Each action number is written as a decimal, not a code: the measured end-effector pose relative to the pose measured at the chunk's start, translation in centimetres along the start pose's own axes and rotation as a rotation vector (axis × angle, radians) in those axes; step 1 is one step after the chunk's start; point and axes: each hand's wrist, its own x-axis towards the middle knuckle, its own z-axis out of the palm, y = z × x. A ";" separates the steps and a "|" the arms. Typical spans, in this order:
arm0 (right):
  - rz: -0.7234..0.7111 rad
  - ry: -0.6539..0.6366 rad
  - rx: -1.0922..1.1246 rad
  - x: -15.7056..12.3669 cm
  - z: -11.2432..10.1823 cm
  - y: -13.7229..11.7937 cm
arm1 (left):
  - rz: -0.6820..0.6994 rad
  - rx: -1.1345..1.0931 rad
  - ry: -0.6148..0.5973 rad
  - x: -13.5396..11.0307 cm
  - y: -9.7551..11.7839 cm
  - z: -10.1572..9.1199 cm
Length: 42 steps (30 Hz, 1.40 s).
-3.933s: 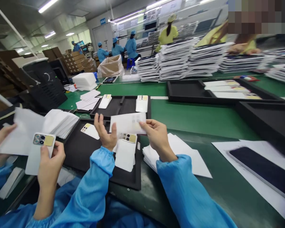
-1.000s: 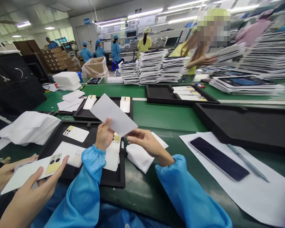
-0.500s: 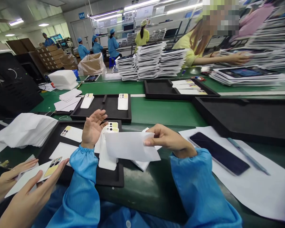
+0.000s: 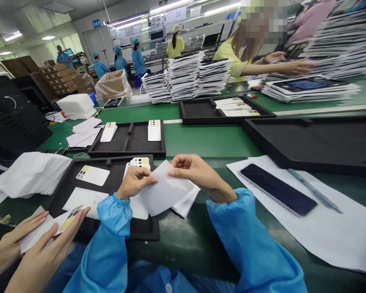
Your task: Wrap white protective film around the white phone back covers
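A thin white paper sheet (image 4: 167, 191) hangs between my two hands. My left hand (image 4: 134, 182) pinches its upper left edge, and my right hand (image 4: 195, 171) pinches the top corner. Behind and below the sheet, white phone back covers (image 4: 140, 162) with yellow camera panels lie overlapped in a black tray (image 4: 110, 160). A single phone back cover (image 4: 93, 175) and a white sheet lie further left in that tray. More folded white paper (image 4: 186, 203) rests on the green table, partly hidden by the held sheet.
At the lower left, a co-worker's hands (image 4: 45, 244) hold another cover with paper. A stack of white sheets (image 4: 30, 173) stands at left. To the right, a dark phone (image 4: 277, 189) and a pen (image 4: 315, 190) lie on large paper. Black trays (image 4: 126, 138) line the bench behind.
My left hand was open and raised; it has come down and right and now grips the sheet. My right hand has moved slightly left, tilting the sheet. The co-worker's cover has shifted.
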 end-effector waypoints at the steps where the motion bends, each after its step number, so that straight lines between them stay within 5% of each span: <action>1: -0.065 0.066 0.032 -0.2 -0.1 -0.1 | 0.014 -0.006 0.056 0.0 0.0 0.0; 6: -0.335 0.199 -0.089 -1.4 -0.3 -0.8 | 0.100 -0.002 0.224 0.3 -0.2 0.1; 17: -0.388 0.163 -0.405 -1.7 0.2 -1.2 | 0.201 -0.030 0.240 0.4 -1.1 -0.2; 22: -0.309 0.124 -0.303 -1.5 0.9 -1.3 | 0.522 0.098 0.249 -2.0 0.6 0.0; 27: -0.228 0.013 -0.238 -1.4 1.9 -1.5 | 0.802 0.591 0.247 -5.4 4.1 0.3; 33: -0.198 -0.150 -0.326 -1.3 2.1 -0.9 | 0.700 1.035 0.130 -6.0 5.9 1.6; 38: -0.147 -0.209 -0.416 -1.5 2.0 -0.9 | 0.354 0.821 0.114 -6.1 5.4 2.0; 42: -0.259 -0.190 -0.381 -1.9 2.5 -1.2 | 0.079 0.626 0.223 -6.4 5.3 1.8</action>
